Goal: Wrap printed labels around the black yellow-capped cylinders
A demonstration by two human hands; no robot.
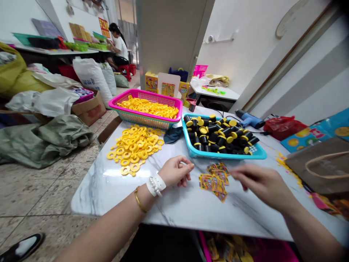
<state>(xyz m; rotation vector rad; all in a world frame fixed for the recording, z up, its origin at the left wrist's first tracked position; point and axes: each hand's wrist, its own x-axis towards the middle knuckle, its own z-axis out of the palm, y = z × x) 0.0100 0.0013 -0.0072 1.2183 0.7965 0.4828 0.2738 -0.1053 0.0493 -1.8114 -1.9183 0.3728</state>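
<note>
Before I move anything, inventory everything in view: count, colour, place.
Table: 1, white marbled, centre
Pink basket: 1, pink, table's far left
Ring pieces: many, yellow, in pink basket and heaped before it
Blue basket: 1, blue, right of pink basket
Cylinders: many, black, yellow-capped, in blue basket
Cards: several, yellow, before blue basket
Cloth: 1, dark, between baskets
Printed boxes: several, yellow, behind pink basket
Tool: 1, blue, beyond blue basket's right end
Red bag: 1, red, right of tool
Paper bag: 1, brown, right edge
Lower basket: 1, pink, below table edge
Sacks: 2, whitish, left floor
Person: 1, white top, background left
Left grip: 1, bare, left of cards
Right grip: 1, bare, right of cards
</note>
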